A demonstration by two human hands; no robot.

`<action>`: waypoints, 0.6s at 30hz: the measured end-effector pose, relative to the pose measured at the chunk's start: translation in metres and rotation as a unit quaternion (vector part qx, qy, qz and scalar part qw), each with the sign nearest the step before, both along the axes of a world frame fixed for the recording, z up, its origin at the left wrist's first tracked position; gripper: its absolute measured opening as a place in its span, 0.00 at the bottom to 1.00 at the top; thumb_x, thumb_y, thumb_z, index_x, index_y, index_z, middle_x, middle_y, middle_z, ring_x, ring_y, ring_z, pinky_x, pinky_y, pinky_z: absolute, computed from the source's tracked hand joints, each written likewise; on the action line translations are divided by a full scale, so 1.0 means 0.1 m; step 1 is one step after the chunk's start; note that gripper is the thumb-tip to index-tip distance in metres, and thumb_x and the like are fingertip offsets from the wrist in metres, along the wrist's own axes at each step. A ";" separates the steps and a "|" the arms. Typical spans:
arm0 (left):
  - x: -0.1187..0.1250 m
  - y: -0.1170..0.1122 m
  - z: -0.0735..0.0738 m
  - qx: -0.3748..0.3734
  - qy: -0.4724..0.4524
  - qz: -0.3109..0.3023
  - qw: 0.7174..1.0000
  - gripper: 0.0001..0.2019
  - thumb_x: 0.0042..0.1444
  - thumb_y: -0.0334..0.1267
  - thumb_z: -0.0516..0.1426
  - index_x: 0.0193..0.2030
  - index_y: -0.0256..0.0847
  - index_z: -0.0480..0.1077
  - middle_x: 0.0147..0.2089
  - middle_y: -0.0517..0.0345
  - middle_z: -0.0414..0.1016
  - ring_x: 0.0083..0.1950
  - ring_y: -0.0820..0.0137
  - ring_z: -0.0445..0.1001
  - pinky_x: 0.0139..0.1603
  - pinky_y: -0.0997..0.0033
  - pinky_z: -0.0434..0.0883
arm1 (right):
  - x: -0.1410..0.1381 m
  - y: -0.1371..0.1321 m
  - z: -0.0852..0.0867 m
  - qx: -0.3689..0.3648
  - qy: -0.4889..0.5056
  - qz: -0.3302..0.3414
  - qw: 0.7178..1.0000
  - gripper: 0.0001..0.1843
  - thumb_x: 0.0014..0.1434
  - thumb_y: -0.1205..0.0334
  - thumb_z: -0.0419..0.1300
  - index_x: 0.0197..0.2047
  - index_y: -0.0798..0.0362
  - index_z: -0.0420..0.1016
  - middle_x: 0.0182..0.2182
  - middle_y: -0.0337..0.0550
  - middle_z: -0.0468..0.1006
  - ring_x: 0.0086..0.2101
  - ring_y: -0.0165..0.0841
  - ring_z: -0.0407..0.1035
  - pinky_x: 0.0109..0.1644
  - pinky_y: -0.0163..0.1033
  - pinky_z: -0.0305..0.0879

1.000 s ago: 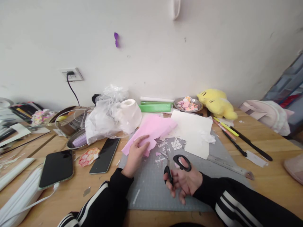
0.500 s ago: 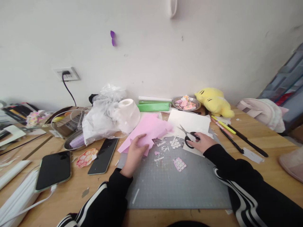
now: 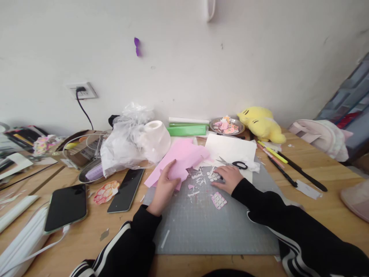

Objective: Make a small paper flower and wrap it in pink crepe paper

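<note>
My left hand (image 3: 166, 184) rests on the near edge of a pink paper sheet (image 3: 181, 157), thumb and fingers pinching it against the grey cutting mat (image 3: 201, 227). My right hand (image 3: 229, 178) lies flat on the mat with fingers stretched toward a small white cut-out (image 3: 213, 176) and paper scraps (image 3: 196, 181). It holds nothing. The black-handled scissors (image 3: 235, 164) lie just beyond it on a white sheet (image 3: 230, 148). A pink-edged cut-out (image 3: 218, 200) lies on the mat near my right wrist.
Two dark phones (image 3: 66, 207) (image 3: 127, 189) lie left of the mat, beside a flower sticker (image 3: 105, 192). A plastic bag with a white roll (image 3: 135, 140), green rolls (image 3: 187, 130), a dish of stickers (image 3: 226, 126), a yellow plush (image 3: 261, 124) and pens (image 3: 284, 163) line the back and right.
My right hand carried the scissors from the near mat up to the white sheet, let them go there, and came back to the scraps. My left hand stayed on the pink paper.
</note>
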State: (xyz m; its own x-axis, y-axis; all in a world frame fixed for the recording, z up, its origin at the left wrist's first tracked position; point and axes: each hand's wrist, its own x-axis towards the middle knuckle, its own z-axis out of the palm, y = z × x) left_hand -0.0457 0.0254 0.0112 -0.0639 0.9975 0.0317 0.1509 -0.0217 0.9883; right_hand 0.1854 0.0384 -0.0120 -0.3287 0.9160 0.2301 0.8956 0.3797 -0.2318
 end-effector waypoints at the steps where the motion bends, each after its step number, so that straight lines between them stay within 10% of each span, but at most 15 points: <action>1: 0.00 0.00 0.00 -0.006 -0.007 -0.004 1.000 0.31 0.39 0.28 0.55 0.55 0.43 0.58 0.42 0.53 0.68 0.18 0.81 0.61 0.16 0.80 0.59 | -0.02 0.00 0.01 -0.003 -0.002 -0.006 1.000 0.19 0.45 0.50 0.58 0.37 0.54 0.71 0.38 0.47 0.73 0.40 0.41 0.65 0.42 0.46 0.55; 18: 0.02 -0.01 0.03 -0.014 -0.008 -0.004 1.000 0.32 0.38 0.27 0.55 0.55 0.43 0.58 0.36 0.56 0.68 0.19 0.80 0.62 0.16 0.80 0.59 | -0.03 0.05 -0.04 0.043 0.032 0.052 0.997 0.07 0.50 0.67 0.50 0.26 0.55 0.68 0.29 0.44 0.73 0.33 0.33 0.66 0.37 0.38 0.58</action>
